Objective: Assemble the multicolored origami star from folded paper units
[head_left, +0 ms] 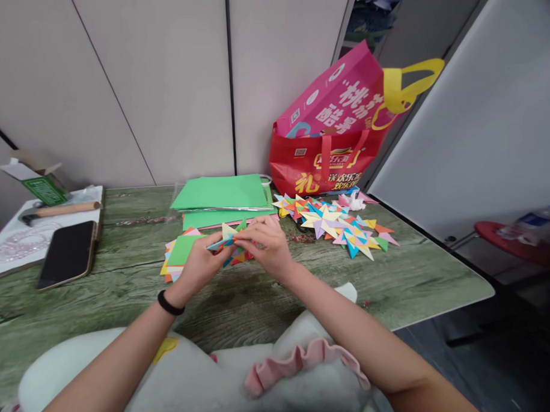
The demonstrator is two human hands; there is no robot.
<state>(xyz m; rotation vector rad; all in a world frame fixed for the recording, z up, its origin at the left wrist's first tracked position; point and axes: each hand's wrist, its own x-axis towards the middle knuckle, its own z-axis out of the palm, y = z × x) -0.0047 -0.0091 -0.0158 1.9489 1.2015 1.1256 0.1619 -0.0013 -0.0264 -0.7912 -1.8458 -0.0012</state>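
My left hand (201, 265) and my right hand (265, 245) meet above the green wood-grain table (119, 278), both pinched on a small folded paper star (229, 239) with yellow, blue and green points. A black band circles my left wrist. Just beneath the hands lies a small stack of coloured paper squares (179, 255) with a green sheet on top. To the right of my right hand spreads a pile of finished folded paper stars (335, 223) in many colours.
Green paper sheets (223, 195) lie behind the hands. A red and pink shopping bag (331, 136) stands against the wall. At left are a black phone (68, 253), a hammer (61, 210) and a small carton (35, 176). A white plush cushion (197, 377) rests on my lap.
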